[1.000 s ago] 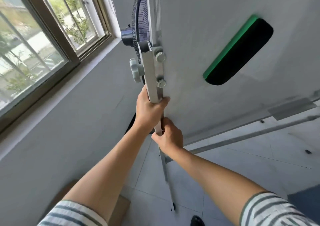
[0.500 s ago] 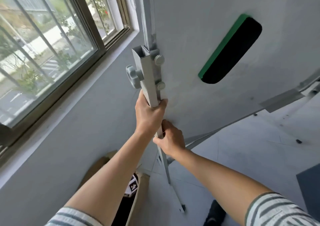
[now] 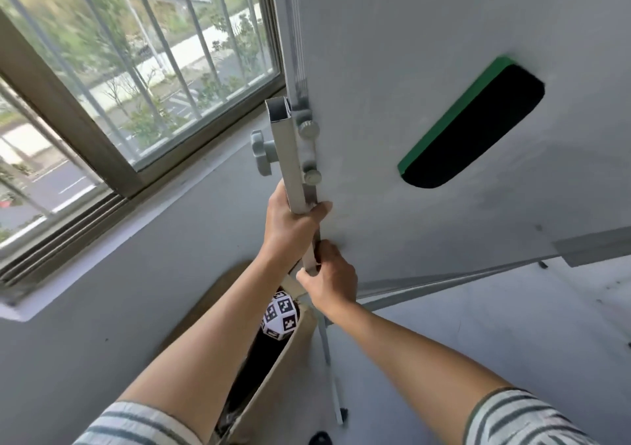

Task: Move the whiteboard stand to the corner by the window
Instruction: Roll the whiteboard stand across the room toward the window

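Nearest the camera, an open cardboard box [image 3: 273,386] is being passed over on the floor [image 3: 495,335], with a black-and-white patterned ball [image 3: 280,315] lying inside it, below the left forearm. Above it, the upright post [image 3: 293,171] of the whiteboard stand [image 3: 409,69] is being gripped by both hands: the right hand [image 3: 329,281] is clamped lower down, fingers curled shut around the thinner inner rail, and the left hand [image 3: 290,222] is wrapped tight around the post just above it, so both are equally close. The post's long axis is running upward and away from the fingers, leaning slightly, while one thin leg [image 3: 329,369] is reaching down to the floor beside the box. The board face is being held to the right of the post, with a green-backed eraser [image 3: 471,127] stuck to it. Farther off to the left, the window [image 3: 136,69] and its sill are lying close, so the stand is judged nearly at its corner.
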### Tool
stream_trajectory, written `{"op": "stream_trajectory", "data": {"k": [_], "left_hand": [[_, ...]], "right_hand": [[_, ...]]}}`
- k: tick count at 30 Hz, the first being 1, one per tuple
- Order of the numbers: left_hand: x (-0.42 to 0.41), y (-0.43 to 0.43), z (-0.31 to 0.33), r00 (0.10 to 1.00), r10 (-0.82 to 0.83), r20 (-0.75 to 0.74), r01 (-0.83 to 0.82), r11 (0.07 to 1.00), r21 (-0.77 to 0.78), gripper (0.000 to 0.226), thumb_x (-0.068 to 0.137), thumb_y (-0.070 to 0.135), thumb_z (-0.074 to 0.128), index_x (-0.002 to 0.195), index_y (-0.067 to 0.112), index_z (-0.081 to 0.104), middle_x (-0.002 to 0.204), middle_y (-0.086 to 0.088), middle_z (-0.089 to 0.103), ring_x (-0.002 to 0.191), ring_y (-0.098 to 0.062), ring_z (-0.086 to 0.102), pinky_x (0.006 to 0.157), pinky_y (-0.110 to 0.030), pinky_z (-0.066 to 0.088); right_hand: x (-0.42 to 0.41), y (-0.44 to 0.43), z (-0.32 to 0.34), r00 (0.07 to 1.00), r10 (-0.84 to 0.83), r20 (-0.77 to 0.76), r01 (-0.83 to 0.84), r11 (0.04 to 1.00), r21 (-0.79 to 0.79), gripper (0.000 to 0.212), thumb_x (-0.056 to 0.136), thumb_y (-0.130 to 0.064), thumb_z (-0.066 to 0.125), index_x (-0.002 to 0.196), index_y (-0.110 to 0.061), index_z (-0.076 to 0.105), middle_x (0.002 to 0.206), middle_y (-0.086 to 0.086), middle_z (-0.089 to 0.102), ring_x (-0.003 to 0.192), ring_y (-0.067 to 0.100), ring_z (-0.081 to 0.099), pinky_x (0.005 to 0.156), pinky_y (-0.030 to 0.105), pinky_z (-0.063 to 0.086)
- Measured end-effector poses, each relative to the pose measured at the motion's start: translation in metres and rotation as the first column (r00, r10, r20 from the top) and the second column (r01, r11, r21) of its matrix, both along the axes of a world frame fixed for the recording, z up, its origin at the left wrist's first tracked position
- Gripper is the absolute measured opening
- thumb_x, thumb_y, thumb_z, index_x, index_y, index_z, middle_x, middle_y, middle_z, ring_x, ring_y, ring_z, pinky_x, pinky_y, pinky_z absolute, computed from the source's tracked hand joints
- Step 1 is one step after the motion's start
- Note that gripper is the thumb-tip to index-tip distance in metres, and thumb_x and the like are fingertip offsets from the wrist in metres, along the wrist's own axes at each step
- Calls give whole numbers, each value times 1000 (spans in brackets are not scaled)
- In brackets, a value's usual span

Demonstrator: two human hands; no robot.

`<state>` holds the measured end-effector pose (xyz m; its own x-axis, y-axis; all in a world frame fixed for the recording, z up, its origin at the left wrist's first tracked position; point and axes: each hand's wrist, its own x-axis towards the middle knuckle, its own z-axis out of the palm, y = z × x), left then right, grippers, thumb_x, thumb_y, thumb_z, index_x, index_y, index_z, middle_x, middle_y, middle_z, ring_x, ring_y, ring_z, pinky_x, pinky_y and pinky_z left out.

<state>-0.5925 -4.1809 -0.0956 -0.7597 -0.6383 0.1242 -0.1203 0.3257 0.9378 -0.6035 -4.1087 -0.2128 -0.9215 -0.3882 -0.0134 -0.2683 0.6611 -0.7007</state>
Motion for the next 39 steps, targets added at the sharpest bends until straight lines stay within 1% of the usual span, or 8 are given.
{"op": "stream_trajectory", "data": {"k": [8,13,18,25,29,33,36,39], "left_hand": [[7,59,-3,1000,8,-20,-8,1000,-3,25,69,13,74,87,3,60,80,-17,65,72,-24,62,70,-42,54],[44,82,-11,999,38,-4,-38,999,-5,26,70,18,74,89,4,63,86,-20,68,82,-33,66,74,-51,57],[61,90,-9,1000,17,-16,-17,1000,1,24,72,15,75,90,5,62,87,-20,67,82,-34,66,76,-53,56],[54,88,-1,997,-36,-61,33,998,-45,25,75,10,74,88,4,53,84,-17,63,79,-32,61,72,-46,53],[55,84,-17,997,-75,-30,75,997,-22,24,76,19,74,87,13,53,79,-5,63,75,-23,63,69,-41,54],[76,85,-70,979,-76,189,79,997,-8,34,74,39,75,96,29,51,97,-4,67,90,-23,65,80,-44,55],[102,97,-121,900,4,437,-11,1000,13,41,79,32,75,110,19,51,106,-6,62,97,-25,61,88,-43,51],[111,129,-157,793,-134,594,38,984,172,14,82,16,74,88,12,62,79,-9,70,67,-17,64,68,-32,50]], "right_hand": [[7,57,-8,1000,-15,-1,15,1000,-25,32,72,-32,63,96,-17,49,101,2,61,78,39,65,63,39,52],[38,89,-16,996,81,-29,-82,996,-24,34,73,-38,64,98,-18,52,97,-1,64,76,34,65,64,39,52],[51,97,-17,997,68,-32,-69,997,-35,32,71,-38,64,95,-21,51,94,-3,66,78,33,66,67,42,54],[43,99,-4,993,72,95,-67,996,-55,35,73,-42,66,96,-22,50,95,-3,68,85,29,66,72,39,54],[39,136,-12,968,120,219,-113,993,-44,43,75,-44,71,110,-25,54,101,-4,70,90,20,67,81,36,54],[20,211,-31,946,37,322,-41,999,5,31,78,-37,71,104,-24,61,91,-8,68,87,17,67,80,32,52],[0,278,-50,920,-91,382,86,996,30,26,78,-38,70,99,-24,63,87,-11,68,80,16,66,75,32,51],[-19,348,-73,880,-181,439,187,982,29,22,79,-36,72,96,-24,64,84,-8,70,72,13,66,68,31,52]]}}
